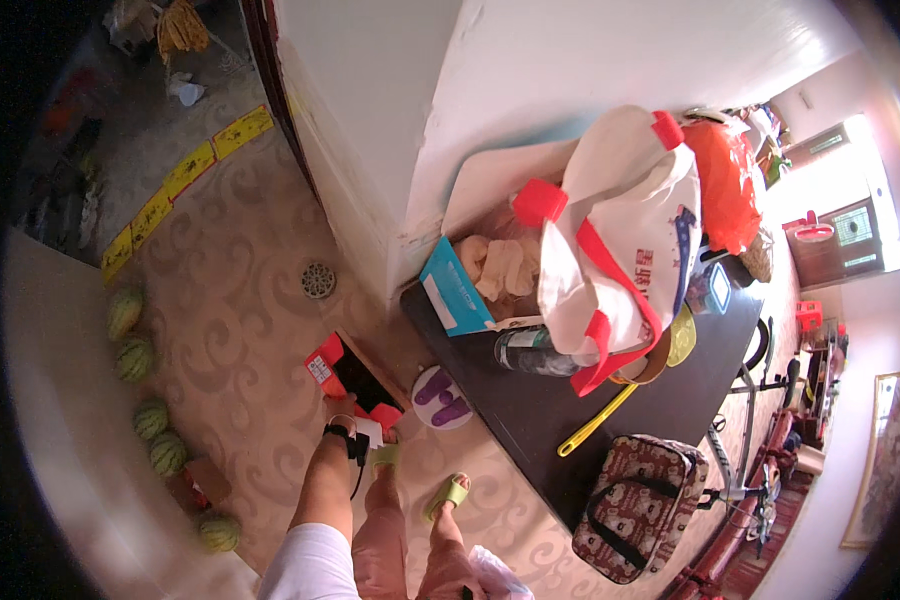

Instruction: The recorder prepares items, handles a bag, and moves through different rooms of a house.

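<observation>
My left hand reaches down to the floor, a black strap with a small device on its wrist. Its fingers appear closed on the near edge of a red container with a dark inside and a white label; the exact kind is unclear. A white piece lies by the wrist; I cannot tell what it is. Beside the container, close to the table, is a round white item with purple shapes. My right hand does not show. A pale plastic bag is next to my right leg at the lower edge.
Several watermelons line the left wall near a small brown box. A dark table on the right bears a white tote bag, a blue-and-white carton, a yellow-handled tool and a patterned bag. A bicycle stands beyond.
</observation>
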Demonstrator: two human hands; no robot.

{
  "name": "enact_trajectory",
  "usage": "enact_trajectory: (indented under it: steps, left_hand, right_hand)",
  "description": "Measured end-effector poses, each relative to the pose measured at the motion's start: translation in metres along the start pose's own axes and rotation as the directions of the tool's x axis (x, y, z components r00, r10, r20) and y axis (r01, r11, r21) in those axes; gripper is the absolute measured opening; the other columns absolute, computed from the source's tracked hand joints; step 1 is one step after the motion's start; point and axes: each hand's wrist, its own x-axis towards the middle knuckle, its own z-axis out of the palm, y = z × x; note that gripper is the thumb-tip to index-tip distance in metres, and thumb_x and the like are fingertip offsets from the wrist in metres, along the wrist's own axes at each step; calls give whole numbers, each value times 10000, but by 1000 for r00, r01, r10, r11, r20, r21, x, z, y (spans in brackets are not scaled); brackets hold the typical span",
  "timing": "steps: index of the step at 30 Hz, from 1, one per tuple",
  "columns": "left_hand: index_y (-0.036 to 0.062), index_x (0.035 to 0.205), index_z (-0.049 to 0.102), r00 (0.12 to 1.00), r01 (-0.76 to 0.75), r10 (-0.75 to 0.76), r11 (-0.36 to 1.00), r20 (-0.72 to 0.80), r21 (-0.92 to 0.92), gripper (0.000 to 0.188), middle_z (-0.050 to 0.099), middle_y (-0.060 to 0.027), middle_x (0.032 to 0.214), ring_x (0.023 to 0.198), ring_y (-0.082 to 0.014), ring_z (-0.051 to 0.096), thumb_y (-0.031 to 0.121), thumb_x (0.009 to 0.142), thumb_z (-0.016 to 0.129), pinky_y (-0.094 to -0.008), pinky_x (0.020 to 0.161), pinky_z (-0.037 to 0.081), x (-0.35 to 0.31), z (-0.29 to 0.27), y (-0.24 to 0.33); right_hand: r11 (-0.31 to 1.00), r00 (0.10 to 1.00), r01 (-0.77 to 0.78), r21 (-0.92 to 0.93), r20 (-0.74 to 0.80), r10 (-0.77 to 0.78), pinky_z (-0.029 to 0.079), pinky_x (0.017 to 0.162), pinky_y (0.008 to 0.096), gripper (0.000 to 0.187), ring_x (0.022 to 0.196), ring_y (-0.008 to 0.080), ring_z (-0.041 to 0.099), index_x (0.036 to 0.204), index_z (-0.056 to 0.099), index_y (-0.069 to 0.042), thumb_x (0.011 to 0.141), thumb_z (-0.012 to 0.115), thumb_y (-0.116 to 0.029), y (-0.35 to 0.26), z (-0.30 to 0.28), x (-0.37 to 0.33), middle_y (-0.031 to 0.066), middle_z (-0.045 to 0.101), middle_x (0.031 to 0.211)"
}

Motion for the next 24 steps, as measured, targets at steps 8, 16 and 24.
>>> enact_trajectory:
  steps: [8, 16, 24]
  left_hand:
    - [7, 1159, 416, 984, 33, -15, 994, -176, 102, 662, 576, -215, 1044, 985, -368, 551, 283, 643, 724, -435, 814, 445, 89, -29, -61]
    - [149, 1206, 446, 667, -666, 211, -261, 715, 698, 495, 533, -90, 1207, 1102, -214, 527, 257, 750, 604, -409, 939, 346, 51, -63, -39]
    - [87, 896, 621, 397, -915, 429, 251, 811, 315, 194, 654, -121, 866, 753, -265, 637, 227, 768, 581, -372, 620, 485, -2, -117, -42]
  right_hand:
    - [992, 992, -121, 14, 27, 121, 456, 596, 482, 382, 679, 272, 566, 1008, 590, -164, 808, 378, -412, 52, -8, -6, 26, 625, 830]
    - [988, 995, -93, 123, 52, 87, 457, 616, 494, 386, 683, 274, 564, 1013, 590, -164, 810, 376, -413, 87, -20, -22, 28, 626, 840]
    - [965, 981, -138, 224, 164, 102, 458, 636, 507, 389, 687, 276, 563, 1017, 590, -164, 811, 374, -414, 101, -34, -33, 31, 627, 849]
